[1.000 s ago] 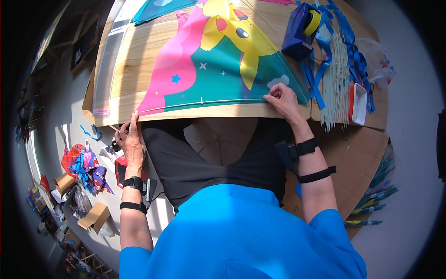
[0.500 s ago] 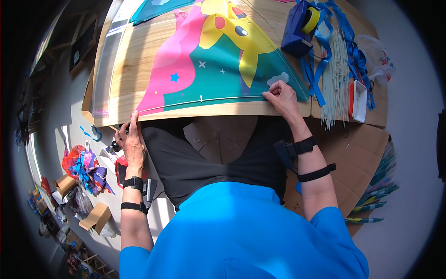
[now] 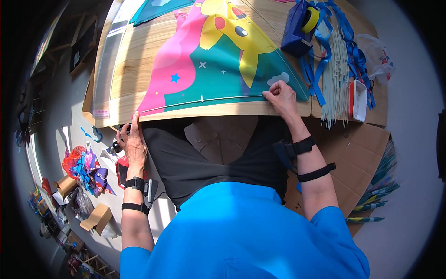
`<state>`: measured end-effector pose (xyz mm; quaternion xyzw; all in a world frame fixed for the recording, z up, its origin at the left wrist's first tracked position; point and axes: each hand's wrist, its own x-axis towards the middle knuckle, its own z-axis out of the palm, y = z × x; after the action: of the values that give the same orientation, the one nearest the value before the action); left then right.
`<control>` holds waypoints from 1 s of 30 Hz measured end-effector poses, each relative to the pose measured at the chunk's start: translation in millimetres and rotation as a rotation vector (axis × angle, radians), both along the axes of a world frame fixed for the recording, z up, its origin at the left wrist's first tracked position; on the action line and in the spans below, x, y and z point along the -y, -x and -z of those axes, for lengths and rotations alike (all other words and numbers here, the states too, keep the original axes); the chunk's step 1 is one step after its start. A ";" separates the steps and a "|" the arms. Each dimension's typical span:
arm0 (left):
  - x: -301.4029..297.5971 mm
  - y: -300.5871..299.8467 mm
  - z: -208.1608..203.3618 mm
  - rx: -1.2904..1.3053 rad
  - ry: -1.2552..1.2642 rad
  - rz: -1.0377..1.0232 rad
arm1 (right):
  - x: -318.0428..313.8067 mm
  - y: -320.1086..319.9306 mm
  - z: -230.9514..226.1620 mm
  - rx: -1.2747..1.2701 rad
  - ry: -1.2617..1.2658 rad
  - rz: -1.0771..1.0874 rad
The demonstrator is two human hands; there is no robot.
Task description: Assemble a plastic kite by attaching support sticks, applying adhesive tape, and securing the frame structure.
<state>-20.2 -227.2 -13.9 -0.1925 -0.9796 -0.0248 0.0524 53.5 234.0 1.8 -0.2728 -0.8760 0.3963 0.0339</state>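
Note:
A triangular kite (image 3: 179, 65) in pink, green and yellow lies flat on the wooden table, its bottom edge close to the table's front edge. Along that bottom edge runs a thin white rod (image 3: 218, 98) with a small white clip (image 3: 202, 98) near its middle. My right hand (image 3: 282, 98) pinches the rod towards its right end, thumb and finger together. At the kite's left corner, my left hand (image 3: 133, 142) touches the rod's end with a stretched index finger. Its other fingers are loosely bent and apart, below the table edge.
A blue tape dispenser (image 3: 297, 30) stands at the right, beside blue ribbons (image 3: 320, 65) and a bundle of thin white sticks (image 3: 335, 79). A small white tray (image 3: 359, 102) is nearby. Cardboard (image 3: 334, 162) and colourful scraps (image 3: 90, 169) lie lower down.
Hardly anything differs. The view has shifted very slightly, and both hands keep their places at the kite's bottom edge.

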 end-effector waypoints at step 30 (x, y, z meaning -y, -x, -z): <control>-1.3 -1.0 -1.9 -0.011 0.003 0.023 | 10.9 -5.8 4.9 -0.070 0.004 0.117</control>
<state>-19.2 -225.9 -12.0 -0.2041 -0.9770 -0.0230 0.0570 59.3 223.1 -3.0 -0.3096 -0.8560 0.4047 0.0873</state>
